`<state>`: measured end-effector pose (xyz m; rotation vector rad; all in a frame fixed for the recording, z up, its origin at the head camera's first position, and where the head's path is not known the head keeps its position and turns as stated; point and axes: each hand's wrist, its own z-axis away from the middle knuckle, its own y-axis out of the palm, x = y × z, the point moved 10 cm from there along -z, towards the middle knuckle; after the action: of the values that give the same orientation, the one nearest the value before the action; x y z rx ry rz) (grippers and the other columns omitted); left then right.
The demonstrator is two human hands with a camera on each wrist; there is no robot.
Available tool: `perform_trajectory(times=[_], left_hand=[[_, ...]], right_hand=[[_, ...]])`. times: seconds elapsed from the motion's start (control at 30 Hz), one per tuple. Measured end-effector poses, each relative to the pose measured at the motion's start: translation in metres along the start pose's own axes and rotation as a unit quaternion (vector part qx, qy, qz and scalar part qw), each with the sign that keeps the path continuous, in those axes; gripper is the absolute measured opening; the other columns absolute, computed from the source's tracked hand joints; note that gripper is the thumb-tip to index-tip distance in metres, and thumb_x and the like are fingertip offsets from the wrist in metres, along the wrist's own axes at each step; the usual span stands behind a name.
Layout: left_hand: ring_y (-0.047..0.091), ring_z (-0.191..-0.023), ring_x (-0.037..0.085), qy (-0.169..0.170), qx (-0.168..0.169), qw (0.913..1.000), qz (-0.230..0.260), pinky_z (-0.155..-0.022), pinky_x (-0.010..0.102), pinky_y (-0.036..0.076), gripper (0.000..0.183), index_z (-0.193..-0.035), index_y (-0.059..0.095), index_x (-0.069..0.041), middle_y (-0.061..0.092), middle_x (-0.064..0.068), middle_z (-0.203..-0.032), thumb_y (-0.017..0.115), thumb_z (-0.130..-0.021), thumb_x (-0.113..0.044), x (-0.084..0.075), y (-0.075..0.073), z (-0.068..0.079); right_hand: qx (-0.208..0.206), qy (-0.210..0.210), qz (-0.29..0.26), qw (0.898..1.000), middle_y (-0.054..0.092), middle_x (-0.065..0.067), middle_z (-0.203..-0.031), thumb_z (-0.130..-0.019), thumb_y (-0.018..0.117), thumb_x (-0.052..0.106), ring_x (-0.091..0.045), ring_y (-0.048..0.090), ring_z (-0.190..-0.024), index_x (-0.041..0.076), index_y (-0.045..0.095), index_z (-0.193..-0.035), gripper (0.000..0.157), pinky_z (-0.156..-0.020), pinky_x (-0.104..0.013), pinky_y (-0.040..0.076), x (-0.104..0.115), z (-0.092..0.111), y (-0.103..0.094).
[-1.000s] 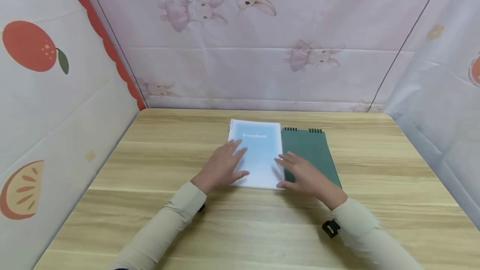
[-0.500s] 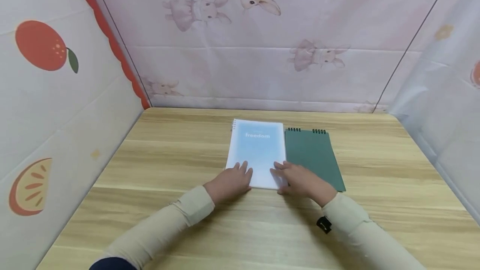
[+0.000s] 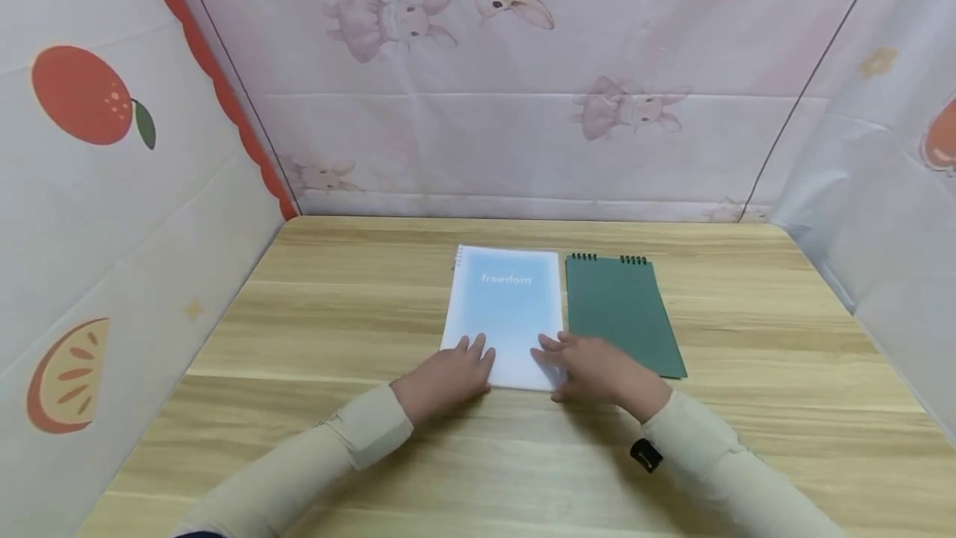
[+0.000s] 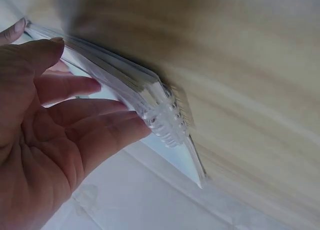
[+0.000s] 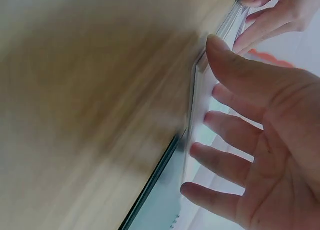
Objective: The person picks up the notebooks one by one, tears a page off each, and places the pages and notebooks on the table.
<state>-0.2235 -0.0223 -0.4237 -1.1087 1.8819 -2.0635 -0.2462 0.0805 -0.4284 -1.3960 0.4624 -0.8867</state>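
Observation:
A light blue and white spiral notebook point(image 3: 509, 305) marked "freedom" lies on the table, its coil along the left side. My left hand point(image 3: 450, 374) rests on its near left corner with fingers spread over the cover. In the left wrist view, the thumb of that hand point(image 4: 45, 125) is by the notebook's near edge and the fingers reach toward the clear coil point(image 4: 167, 122). At the near right corner, my right hand point(image 3: 597, 368) touches the cover with fairly straight fingers. Its thumb stands at the near edge in the right wrist view.
A green notebook point(image 3: 621, 314) with black coils at its top lies just right of the blue one, a narrow gap between them. Both rest on a wood-grain table point(image 3: 321, 314). A rabbit-print cloth point(image 3: 478, 148) hangs behind the table, with fruit-print cloth point(image 3: 149, 231) at the left.
My left hand has come down and back from above the cover to the near left corner. The blue notebook has slid slightly toward me and left, widening the gap to the green one.

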Motion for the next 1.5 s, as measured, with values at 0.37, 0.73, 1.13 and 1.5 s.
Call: perform_trajectory(times=[0.37,0.73,1.13,1.5], left_hand=[[0.068,-0.096,0.025,0.012,-0.005,0.9986,-0.052,-0.056,0.026,0.056,0.029,-0.12,0.065,-0.004,0.065,0.017,-0.118,0.059,-0.092,-0.01,-0.01,-0.012,0.056],[0.067,-0.079,0.019,0.024,-0.027,0.9983,-0.046,-0.05,0.023,0.053,0.021,-0.105,0.067,-0.002,0.069,0.012,-0.098,0.059,-0.091,-0.016,-0.008,-0.015,0.052],[0.038,-0.041,0.006,-0.042,-0.065,0.9945,0.071,-0.035,0.023,0.036,0.025,-0.076,0.057,-0.008,0.044,-0.003,-0.051,0.058,-0.093,-0.025,0.01,-0.023,0.032],[0.065,-0.077,0.012,-0.215,-0.129,0.8821,0.399,-0.062,0.026,0.056,0.035,-0.126,0.056,0.007,0.071,0.017,-0.094,0.044,-0.1,-0.013,0.075,-0.024,0.09]], right_hand=[[-0.002,-0.039,0.037,0.999,0.051,-0.01,-0.141,-0.083,0.073,0.039,-0.034,0.052,-0.125,0.014,0.057,-0.135,0.06,-0.093,-0.048,0.049,0.054,-0.002,0.008],[-0.008,-0.039,-0.049,0.998,0.05,-0.01,-0.142,-0.088,0.068,0.036,-0.029,0.059,-0.115,0.009,0.049,-0.141,0.063,-0.094,-0.044,0.049,0.042,0.001,0.002],[-0.137,-0.025,-0.069,0.988,0.063,0.005,-0.076,-0.096,0.057,0.013,-0.009,0.059,-0.072,0.011,0.068,-0.08,0.019,-0.067,-0.03,0.051,0.015,0.023,-0.034],[0.002,-0.063,-0.024,0.998,0.039,-0.013,-0.15,-0.092,0.064,0.031,-0.03,0.043,-0.133,0.003,0.044,-0.143,0.061,-0.103,-0.046,0.042,0.049,-0.003,0.008]])
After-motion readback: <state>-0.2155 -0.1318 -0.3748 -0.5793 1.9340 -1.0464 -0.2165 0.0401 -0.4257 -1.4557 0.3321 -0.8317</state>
